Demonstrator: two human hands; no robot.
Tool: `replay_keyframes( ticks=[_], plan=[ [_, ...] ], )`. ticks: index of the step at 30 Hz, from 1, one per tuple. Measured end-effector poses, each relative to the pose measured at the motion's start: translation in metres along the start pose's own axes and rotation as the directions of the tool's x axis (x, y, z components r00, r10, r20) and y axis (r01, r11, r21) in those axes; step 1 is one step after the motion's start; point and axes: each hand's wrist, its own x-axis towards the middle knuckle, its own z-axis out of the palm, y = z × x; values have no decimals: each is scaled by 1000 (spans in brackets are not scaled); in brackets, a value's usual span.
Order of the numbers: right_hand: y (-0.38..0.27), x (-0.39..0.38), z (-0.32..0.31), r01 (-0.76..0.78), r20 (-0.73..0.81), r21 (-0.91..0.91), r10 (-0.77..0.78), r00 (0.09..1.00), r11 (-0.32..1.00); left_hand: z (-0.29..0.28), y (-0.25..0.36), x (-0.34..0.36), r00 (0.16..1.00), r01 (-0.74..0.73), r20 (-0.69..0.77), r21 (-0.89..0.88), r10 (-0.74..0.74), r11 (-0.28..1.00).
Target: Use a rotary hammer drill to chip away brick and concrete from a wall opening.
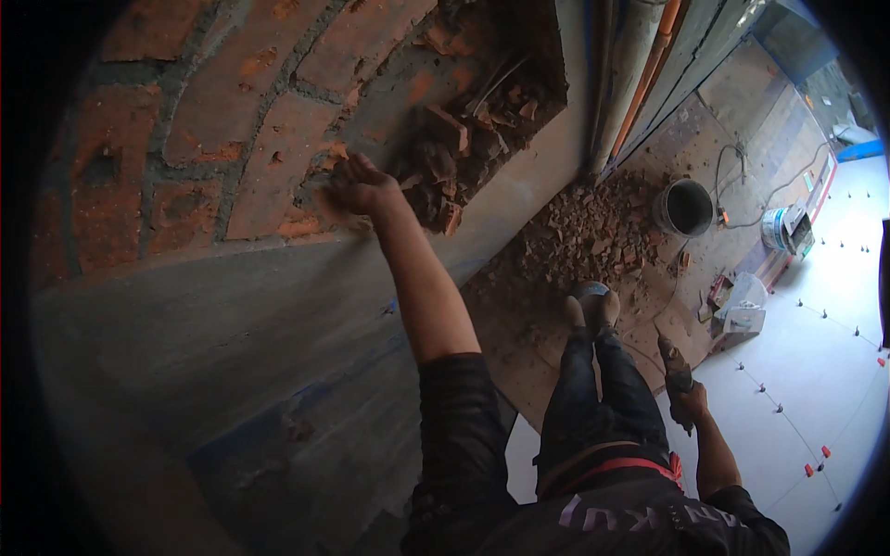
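My left hand (363, 188) is stretched out to the lower edge of the exposed brick wall (283, 157). Its fingers look curled; a tan blur beside them hides what they hold, if anything. Right beside this hand, broken brick pieces (440, 153) lie heaped in a recess of the wall. Down at my right side, my right hand (688, 403) is closed around a dusty power drill (675, 366), whose thin bit points away from me.
Brick rubble (593, 232) covers the floor beyond my feet. Near it stand a dark bucket (689, 208) and a smaller white bucket (786, 230). Pipes (626, 83) run up the wall, and cables (732, 190) trail over the boards. White tiles with spacers (797, 371) lie at right.
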Motion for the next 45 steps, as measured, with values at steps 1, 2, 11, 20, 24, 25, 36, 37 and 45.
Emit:
replay_keyframes(
  ticks=[1,2,11,20,24,25,36,37,45],
  plan=[
    [6,5,0,15,-30,8,-15,999,1000,8,5,2,1000,-15,14,-23,15,1000],
    [9,15,-2,18,-33,6,-18,999,1000,17,9,5,1000,-16,12,-28,16,999],
    [43,37,7,131,-43,58,-128,991,990,46,9,-28,993,104,36,127,-109,986],
    [-42,13,-13,37,43,-73,-34,998,997,22,-4,-16,957,-103,284,522,-58,847],
    [-49,0,-17,31,9,-43,-30,1000,999,36,-13,-41,985,-64,161,682,-65,729],
    [-51,-2,-14,63,-8,-28,-63,998,998,36,-15,-37,982,-72,179,647,-60,759],
    [25,42,-5,78,2,-15,-78,997,997,25,-35,-33,951,197,217,132,-222,972],
    [26,41,-1,114,-13,-15,-114,993,993,22,-31,-37,951,195,217,132,-220,972],
    [-38,34,-3,103,42,-81,-100,994,991,-51,-21,-113,956,203,117,403,-270,893]
  ],
)
